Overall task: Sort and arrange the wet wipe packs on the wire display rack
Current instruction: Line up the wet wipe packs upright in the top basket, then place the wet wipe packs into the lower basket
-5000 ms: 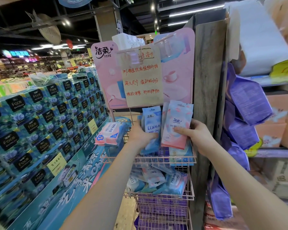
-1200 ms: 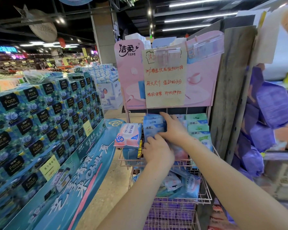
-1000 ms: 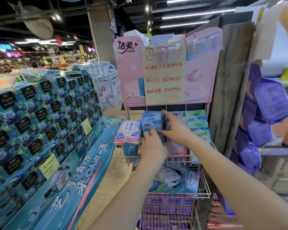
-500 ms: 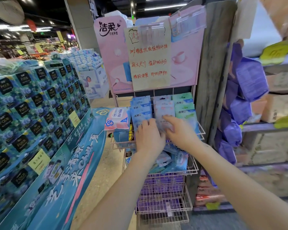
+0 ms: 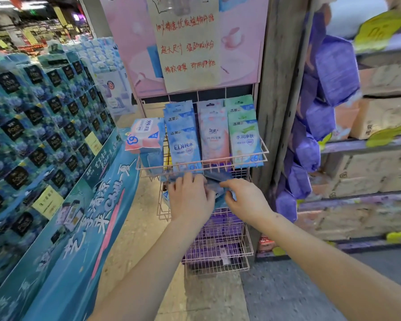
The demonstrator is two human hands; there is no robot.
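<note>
The pink wire rack (image 5: 218, 161) holds three upright rows in its top basket: blue packs (image 5: 183, 144), pink packs (image 5: 214, 135) and green packs (image 5: 243, 133). A bigger pink-and-white pack (image 5: 144, 135) lies at the basket's left end. Both hands are in the second basket, just below the top rim. My left hand (image 5: 190, 198) lies palm down on loose blue packs (image 5: 218, 177), and its back hides the fingers' grip. My right hand (image 5: 245, 200) pinches one blue pack between thumb and fingers.
Lower baskets hold purple packs (image 5: 218, 249). A pink sign board with a handwritten note (image 5: 185, 42) stands above the rack. A tall stack of blue tissue boxes (image 5: 44, 112) flanks the left. A wooden post (image 5: 278, 89) and hanging purple bags (image 5: 329, 72) are on the right.
Both hands have dropped from the upright packs in the top basket to the loose packs in the second basket. The camera has tilted down and moved closer.
</note>
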